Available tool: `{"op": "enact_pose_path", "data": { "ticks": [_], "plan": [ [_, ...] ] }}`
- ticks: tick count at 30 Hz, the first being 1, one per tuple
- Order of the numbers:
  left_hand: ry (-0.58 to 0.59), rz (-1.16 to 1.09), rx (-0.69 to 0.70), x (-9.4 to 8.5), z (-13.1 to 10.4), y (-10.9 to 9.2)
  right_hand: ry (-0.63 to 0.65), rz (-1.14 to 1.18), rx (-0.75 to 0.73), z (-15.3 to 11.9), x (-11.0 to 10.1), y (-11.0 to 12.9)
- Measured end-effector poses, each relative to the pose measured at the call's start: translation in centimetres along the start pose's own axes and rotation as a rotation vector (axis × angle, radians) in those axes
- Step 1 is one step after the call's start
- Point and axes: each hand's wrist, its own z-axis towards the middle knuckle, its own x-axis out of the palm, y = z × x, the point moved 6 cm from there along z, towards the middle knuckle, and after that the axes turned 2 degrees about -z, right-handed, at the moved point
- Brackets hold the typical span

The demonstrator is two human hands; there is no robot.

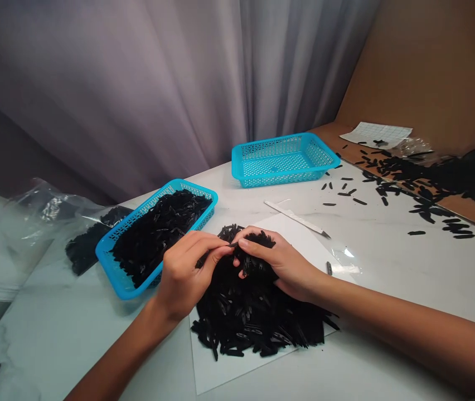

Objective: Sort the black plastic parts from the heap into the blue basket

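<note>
Over a heap of small black elongated pieces (254, 317) on white paper (208, 376), my two hands meet. My left hand (191, 267) pinches one end of a small dark piece (232, 245) between thumb and fingertips. My right hand (281, 259) is closed around a bunch of the black pieces (258, 262), its thumb close to the pinched piece. The pieces look flat and strip-like; their exact kind is too small to make out. To the left, a blue basket (116, 287) full of similar black pieces sits beside my left hand.
A second blue basket (241, 167) stands at the back. A white, dark-tipped tool (298, 219) lies behind my right hand. Loose black pieces (442, 172) spread over the right side near brown board. A clear bag (53, 206) with black contents lies at left.
</note>
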Motion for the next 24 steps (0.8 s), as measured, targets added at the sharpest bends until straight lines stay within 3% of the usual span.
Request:
{"op": "enact_pose_path", "data": {
  "ticks": [8, 12, 17, 20, 24],
  "plan": [
    [0.084, -0.192, -0.395, 1.0, -0.7, 1.6, 0.023, 0.000, 0.014, 0.0, -0.3, -0.2],
    [0.090, -0.234, -0.402, 1.0, -0.7, 1.7, 0.049, 0.002, 0.003, 0.0, -0.2, -0.2],
    [0.090, -0.218, -0.316, 0.9, -0.5, 0.9, 0.065, -0.004, -0.002, 0.0, -0.1, -0.1],
    [0.066, -0.095, -0.244, 0.0, -0.1, 1.0, 0.052, -0.001, 0.010, 0.0, -0.1, 0.0],
    [-0.109, 0.399, -0.320, -3.3, 0.3, 3.7, -0.010, 0.032, 0.067, 0.1, -0.3, -0.2]
  ]
}}
